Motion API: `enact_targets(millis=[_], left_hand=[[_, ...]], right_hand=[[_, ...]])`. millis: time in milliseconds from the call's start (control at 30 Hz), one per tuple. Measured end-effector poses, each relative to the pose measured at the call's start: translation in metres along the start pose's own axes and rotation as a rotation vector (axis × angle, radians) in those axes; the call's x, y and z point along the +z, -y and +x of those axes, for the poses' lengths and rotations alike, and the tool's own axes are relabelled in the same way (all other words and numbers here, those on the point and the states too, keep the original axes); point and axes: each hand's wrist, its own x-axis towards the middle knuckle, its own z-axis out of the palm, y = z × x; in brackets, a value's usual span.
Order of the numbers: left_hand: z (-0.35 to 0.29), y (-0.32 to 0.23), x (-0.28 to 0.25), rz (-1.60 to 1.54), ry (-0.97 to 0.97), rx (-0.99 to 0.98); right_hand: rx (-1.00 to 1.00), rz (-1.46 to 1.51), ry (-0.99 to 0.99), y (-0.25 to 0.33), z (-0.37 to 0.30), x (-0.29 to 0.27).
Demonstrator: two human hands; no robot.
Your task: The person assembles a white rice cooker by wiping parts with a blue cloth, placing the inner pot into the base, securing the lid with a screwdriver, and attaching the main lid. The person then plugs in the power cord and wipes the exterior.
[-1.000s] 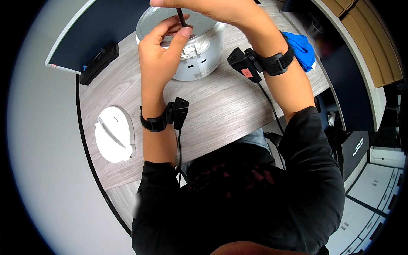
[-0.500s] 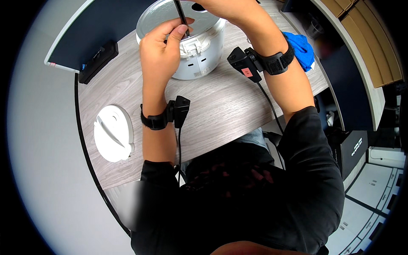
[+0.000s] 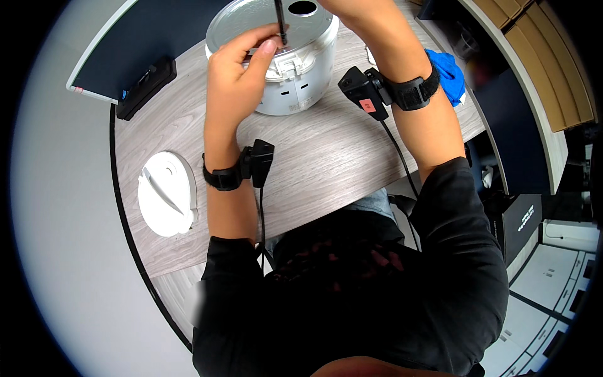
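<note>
A white, pot-shaped appliance, resembling a rice cooker (image 3: 295,88), stands at the far side of the table with its grey metal top (image 3: 251,25) exposed. At its front rim, above the white latch, is the lower end of a dark, thin-shafted screwdriver (image 3: 281,22), nearly upright. My left hand (image 3: 235,75) is curled around that lower end, thumb and forefinger on either side of the shaft; a screw there is too small to make out. Over the appliance's right side, my right hand (image 3: 342,7) runs out past the top edge, so its fingers and the screwdriver's handle are hidden.
A white rounded cover (image 3: 166,195) lies on the wood-grain table (image 3: 314,157) at left. Behind it are a dark panel and a black case (image 3: 147,88). A blue cloth (image 3: 446,75) lies beyond my right forearm. Cables hang from both wrist-worn devices.
The screwdriver shaft has shifted right and stands straighter. My right hand has moved slightly right, uncovering more of the round hole in the metal top. My left thumb sits a little farther from the shaft.
</note>
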Motion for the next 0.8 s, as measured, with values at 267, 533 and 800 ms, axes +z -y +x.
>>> enact_targets(millis=[267,533,800], left_hand=[[-0.001,0.006,-0.06,0.352,0.117,0.143],[-0.001,0.018,-0.072,0.452,0.081,0.139],[0.001,0.004,-0.038,0.519,0.054,0.208]], right_hand=[[0.228,0.146,0.094,-0.009,-0.029,-0.006],[0.336,0.017,0.122,-0.007,-0.057,0.001],[0.309,0.069,0.049,-0.021,-0.073,-0.003]])
